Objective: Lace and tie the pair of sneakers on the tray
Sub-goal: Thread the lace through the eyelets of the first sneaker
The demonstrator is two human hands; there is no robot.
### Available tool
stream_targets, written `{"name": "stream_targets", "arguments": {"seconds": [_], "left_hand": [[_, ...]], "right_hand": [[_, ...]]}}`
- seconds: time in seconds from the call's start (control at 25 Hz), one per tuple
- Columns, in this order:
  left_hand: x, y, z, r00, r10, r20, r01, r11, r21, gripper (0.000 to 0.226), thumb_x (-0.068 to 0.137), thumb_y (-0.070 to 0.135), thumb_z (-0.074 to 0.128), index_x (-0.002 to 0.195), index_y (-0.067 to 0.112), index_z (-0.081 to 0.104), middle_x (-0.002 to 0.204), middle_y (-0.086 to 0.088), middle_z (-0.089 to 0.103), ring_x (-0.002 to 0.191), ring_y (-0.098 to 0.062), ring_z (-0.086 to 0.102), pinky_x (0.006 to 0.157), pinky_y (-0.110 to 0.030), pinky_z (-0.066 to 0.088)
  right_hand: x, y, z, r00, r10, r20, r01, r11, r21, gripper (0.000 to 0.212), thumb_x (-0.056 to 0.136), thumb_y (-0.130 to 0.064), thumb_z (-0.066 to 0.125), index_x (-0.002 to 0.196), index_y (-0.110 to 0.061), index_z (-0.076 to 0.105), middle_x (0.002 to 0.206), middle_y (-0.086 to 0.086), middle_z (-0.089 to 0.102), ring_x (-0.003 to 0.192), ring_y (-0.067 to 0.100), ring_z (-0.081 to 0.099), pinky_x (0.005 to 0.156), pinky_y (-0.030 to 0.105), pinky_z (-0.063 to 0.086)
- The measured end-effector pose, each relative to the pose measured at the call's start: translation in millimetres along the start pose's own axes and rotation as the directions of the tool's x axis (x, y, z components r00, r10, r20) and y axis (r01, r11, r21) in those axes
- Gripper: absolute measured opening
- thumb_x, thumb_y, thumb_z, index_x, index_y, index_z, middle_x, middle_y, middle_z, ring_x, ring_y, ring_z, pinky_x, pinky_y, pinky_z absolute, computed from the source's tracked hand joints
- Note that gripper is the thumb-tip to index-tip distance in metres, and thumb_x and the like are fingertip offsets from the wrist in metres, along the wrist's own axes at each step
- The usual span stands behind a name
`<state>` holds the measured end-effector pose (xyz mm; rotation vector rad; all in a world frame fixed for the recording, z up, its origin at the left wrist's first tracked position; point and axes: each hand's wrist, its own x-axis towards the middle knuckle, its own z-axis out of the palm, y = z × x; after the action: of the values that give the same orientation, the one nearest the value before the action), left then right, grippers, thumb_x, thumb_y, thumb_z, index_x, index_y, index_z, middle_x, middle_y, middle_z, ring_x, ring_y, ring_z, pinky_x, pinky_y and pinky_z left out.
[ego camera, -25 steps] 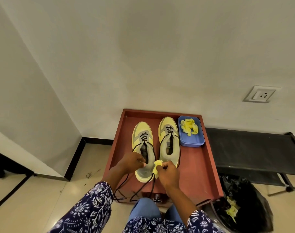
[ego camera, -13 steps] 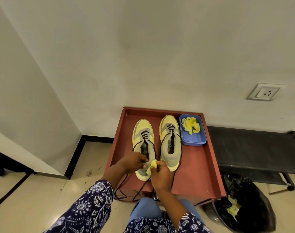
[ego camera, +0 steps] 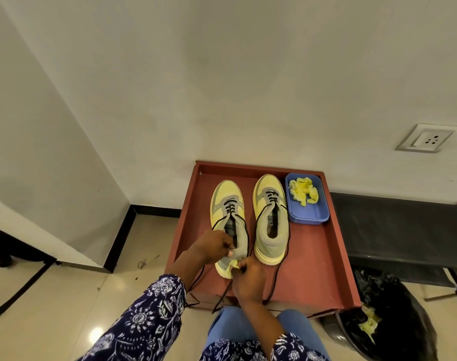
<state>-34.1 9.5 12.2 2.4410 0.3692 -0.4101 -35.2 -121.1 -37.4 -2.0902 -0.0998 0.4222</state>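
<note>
Yellow-and-grey sneakers sit side by side on a reddish-brown tray point(ego camera: 323, 259), toes toward the wall. Both are only partly laced. Black laces point(ego camera: 274, 277) cross the lowest few eyelets near each toe, and from there the loose ends run down past the heels and hang over the tray's near edge. Neither shoe is tied. By my reading the task is at an early stage: most of the eyelets on both shoes have yet to be threaded, and both bows have yet to be made.

At the tray's far right corner sits a blue tub point(ego camera: 307, 204) holding crumpled yellow paper. A black bin bag point(ego camera: 396, 316) lies on the floor just beside the tray on the right, with more yellow scraps at its mouth.

The left hand point(ego camera: 214, 246) grips the left sneaker point(ego camera: 227, 204) at its collar, fingers curled over the heel opening and thumb along the side. The right hand point(ego camera: 248, 278) is at the same shoe's heel, fingers and thumb pinched together on a small wad of yellow paper point(ego camera: 234, 264). The wad touches the heel; I cannot tell whether it is coming out of the shoe or lying against it. The work in hand seems to be clearing stuffing, not lacing.

The right sneaker point(ego camera: 270, 222) stands untouched, just beside the left one.
</note>
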Motion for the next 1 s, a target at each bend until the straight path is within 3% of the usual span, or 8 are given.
{"name": "stream_targets", "arguments": {"seconds": [0.24, 0.36, 0.44, 0.6, 0.8, 1.0], "left_hand": [[0.9, -1.3, 0.6, 1.000, -0.009, -0.014, 0.008, 0.998, -0.063, 0.025, 0.085, 0.015, 0.063, 0.107, 0.003, 0.068, 0.112, -0.007, 0.068, 0.106, -0.020, 0.060, 0.093, -0.027, 0.045], [0.8, -2.0, 2.6, 1.000, -0.015, -0.016, 0.014, 0.997, -0.082, 0.025, 0.086, 0.014, 0.063, 0.107, 0.001, 0.067, 0.114, -0.008, 0.067, 0.108, -0.019, 0.059, 0.095, -0.026, 0.043], [1.0, -2.9, 3.3, 1.000, -0.021, -0.018, 0.019, 0.994, -0.104, 0.023, 0.086, 0.013, 0.063, 0.105, 0.000, 0.067, 0.114, -0.008, 0.067, 0.109, -0.020, 0.059, 0.093, -0.025, 0.043], [2.9, -4.9, 1.6, 1.000, -0.024, -0.012, 0.022, 0.995, -0.094, 0.024, 0.086, 0.015, 0.063, 0.105, 0.001, 0.068, 0.112, -0.008, 0.068, 0.107, -0.020, 0.060, 0.091, -0.024, 0.043], [3.7, -6.1, 4.1, 1.000, -0.011, -0.002, 0.011, 0.997, -0.079, 0.022, 0.086, 0.016, 0.063, 0.102, 0.001, 0.068, 0.113, -0.007, 0.068, 0.107, -0.019, 0.060, 0.093, -0.026, 0.045], [3.4, -7.5, 4.1, 1.000, -0.028, 0.002, 0.028, 0.998, -0.063, 0.024, 0.086, 0.017, 0.063, 0.104, 0.002, 0.068, 0.114, -0.006, 0.067, 0.107, -0.020, 0.059, 0.093, -0.029, 0.045]], "right_hand": [[-3.7, -4.1, -3.8, 0.997, -0.079, -0.019, 0.079, 0.997, -0.007, 0.031, 0.078, 0.001, 0.063, 0.061, -0.021, 0.048, 0.069, 0.003, 0.058, 0.065, 0.016, 0.052, 0.052, 0.011, 0.033], [-4.0, 7.3, 0.5, 1.000, 0.007, 0.005, -0.007, 0.999, -0.051, 0.024, 0.076, 0.002, 0.062, 0.061, -0.016, 0.055, 0.071, 0.009, 0.062, 0.069, 0.020, 0.053, 0.059, 0.023, 0.035], [-3.8, 10.1, 0.3, 0.999, 0.049, 0.010, -0.049, 0.998, -0.036, 0.026, 0.076, 0.001, 0.064, 0.058, -0.016, 0.054, 0.069, 0.008, 0.062, 0.069, 0.021, 0.055, 0.061, 0.023, 0.035], [-4.7, -4.3, -0.5, 0.999, -0.028, -0.015, 0.029, 0.998, 0.063, 0.044, 0.076, -0.002, 0.068, 0.055, -0.032, 0.044, 0.064, -0.003, 0.055, 0.063, 0.015, 0.052, 0.059, 0.023, 0.040], [-2.9, -3.8, -0.1, 0.998, 0.034, -0.058, -0.027, 0.991, 0.131, 0.044, 0.074, 0.001, 0.069, 0.053, -0.030, 0.045, 0.061, -0.007, 0.053, 0.065, 0.018, 0.052, 0.062, 0.023, 0.038], [1.7, 0.5, 0.3, 0.999, 0.048, 0.004, -0.048, 0.993, 0.106, 0.043, 0.073, 0.001, 0.069, 0.050, -0.027, 0.046, 0.058, -0.002, 0.055, 0.061, 0.016, 0.051, 0.057, 0.022, 0.039]]}}
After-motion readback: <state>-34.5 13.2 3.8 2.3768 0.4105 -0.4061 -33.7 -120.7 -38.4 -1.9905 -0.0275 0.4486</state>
